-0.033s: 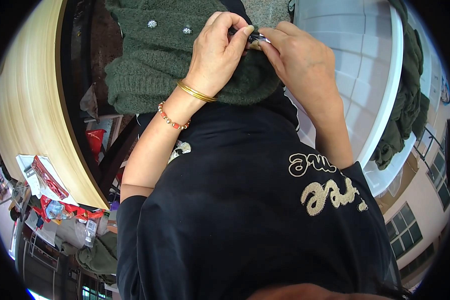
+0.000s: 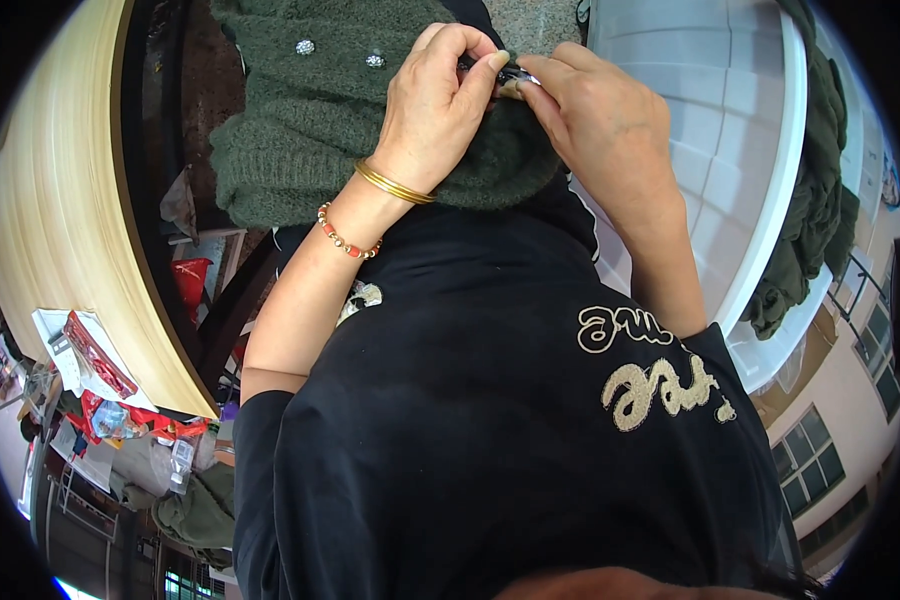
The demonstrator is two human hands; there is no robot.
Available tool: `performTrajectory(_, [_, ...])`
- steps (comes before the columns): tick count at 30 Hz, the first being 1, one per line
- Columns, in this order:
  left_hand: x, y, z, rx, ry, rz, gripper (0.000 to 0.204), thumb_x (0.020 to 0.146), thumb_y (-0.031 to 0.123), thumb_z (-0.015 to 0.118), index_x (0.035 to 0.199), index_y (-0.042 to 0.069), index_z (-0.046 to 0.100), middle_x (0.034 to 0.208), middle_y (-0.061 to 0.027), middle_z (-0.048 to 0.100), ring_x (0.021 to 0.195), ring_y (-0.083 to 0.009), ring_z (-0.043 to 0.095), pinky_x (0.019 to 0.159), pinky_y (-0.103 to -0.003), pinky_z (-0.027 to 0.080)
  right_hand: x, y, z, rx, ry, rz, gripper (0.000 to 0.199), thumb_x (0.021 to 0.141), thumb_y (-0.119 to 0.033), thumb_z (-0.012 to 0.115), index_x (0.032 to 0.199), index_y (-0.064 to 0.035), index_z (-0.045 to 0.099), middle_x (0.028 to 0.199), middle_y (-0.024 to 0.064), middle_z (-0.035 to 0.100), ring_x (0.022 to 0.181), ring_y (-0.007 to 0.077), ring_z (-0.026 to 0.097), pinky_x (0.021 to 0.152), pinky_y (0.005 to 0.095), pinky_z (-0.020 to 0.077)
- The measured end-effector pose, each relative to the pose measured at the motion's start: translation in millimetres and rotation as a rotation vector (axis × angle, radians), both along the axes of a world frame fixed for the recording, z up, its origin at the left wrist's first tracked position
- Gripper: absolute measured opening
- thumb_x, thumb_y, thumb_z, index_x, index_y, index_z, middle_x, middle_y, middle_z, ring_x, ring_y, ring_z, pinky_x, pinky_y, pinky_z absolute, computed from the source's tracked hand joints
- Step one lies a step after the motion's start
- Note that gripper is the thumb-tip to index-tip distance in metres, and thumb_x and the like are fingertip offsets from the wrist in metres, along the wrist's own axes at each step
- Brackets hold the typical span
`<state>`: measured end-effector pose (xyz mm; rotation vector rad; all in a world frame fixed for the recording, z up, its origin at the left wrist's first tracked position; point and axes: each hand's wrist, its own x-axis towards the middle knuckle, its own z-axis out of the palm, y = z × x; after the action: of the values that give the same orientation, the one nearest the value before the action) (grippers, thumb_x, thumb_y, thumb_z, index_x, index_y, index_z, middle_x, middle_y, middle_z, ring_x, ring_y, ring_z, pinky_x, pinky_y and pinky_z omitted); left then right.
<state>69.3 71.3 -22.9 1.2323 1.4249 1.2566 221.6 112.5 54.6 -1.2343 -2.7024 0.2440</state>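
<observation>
A person's left hand (image 2: 435, 105) and right hand (image 2: 610, 120) pinch a small dark item (image 2: 511, 74) by a fuzzy green garment (image 2: 310, 130). A pale tub (image 2: 794, 130) stands at right.

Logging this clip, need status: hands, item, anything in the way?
Left hand, right hand: pinching small dark item. Green knit: beneath left hand. Hands partly hide item; no other obstruction visible.

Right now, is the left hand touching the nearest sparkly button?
Apart: the head view shows a strip of green knit between the left hand and that sparkly button.
</observation>
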Motion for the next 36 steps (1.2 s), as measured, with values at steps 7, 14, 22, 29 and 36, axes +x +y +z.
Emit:
performTrajectory(7, [-1,-6,1,0.002,-0.161,0.050,0.013,0.097,0.012,0.058,0.099,-0.001,0.056,0.096,-0.0076,0.055,0.074,-0.0131,0.067,0.063,-0.024,0.053,7,3,-4,0.007,0.050,-0.008,0.017,0.087,-0.019,0.065,0.101,-0.0122,0.071,0.081,0.0028,0.060,0.069,0.0259,0.062,0.059,0.0360,0.0485])
performTrajectory(14, [-43,-13,12,0.041,0.075,0.199,0.015,0.096,0.008,0.058,0.108,0.000,0.056,0.101,-0.0072,0.053,0.070,-0.0104,0.063,0.059,-0.022,0.051,14,7,0,0.012,0.087,-0.149,0.022,0.088,-0.021,0.066,0.107,-0.0117,0.068,0.082,0.0035,0.060,0.067,0.0239,0.062,0.058,0.0343,0.0478])
performTrajectory(22, [-39,-14,12,0.125,0.414,0.117,0.012,0.086,0.002,0.065,0.098,0.004,0.066,0.100,-0.0083,0.056,0.064,-0.0135,0.056,0.061,-0.026,0.049,6,-1,-4,-0.098,0.284,-0.076,0.024,0.087,-0.018,0.067,0.110,-0.0109,0.068,0.081,0.0037,0.059,0.065,0.0214,0.060,0.058,0.0314,0.0476])
performTrajectory(29, [-67,-22,17,0.102,0.458,0.259,0.020,0.086,0.006,0.067,0.106,0.005,0.064,0.103,-0.0089,0.054,0.063,-0.0120,0.054,0.063,-0.025,0.048,9,-2,-12,-0.123,0.292,-0.056,0.026,0.087,-0.018,0.068,0.112,-0.0118,0.068,0.082,0.0027,0.059,0.063,0.0197,0.059,0.057,0.0304,0.0476])
performTrajectory(36, [-77,-29,11,0.046,0.509,0.288,0.021,0.090,0.009,0.064,0.110,0.003,0.061,0.105,-0.0093,0.052,0.064,-0.0120,0.053,0.067,-0.026,0.048,6,0,-15,-0.117,0.317,-0.050,0.027,0.087,-0.017,0.067,0.113,-0.0123,0.067,0.081,0.0033,0.059,0.064,0.0195,0.059,0.058,0.0310,0.0478])
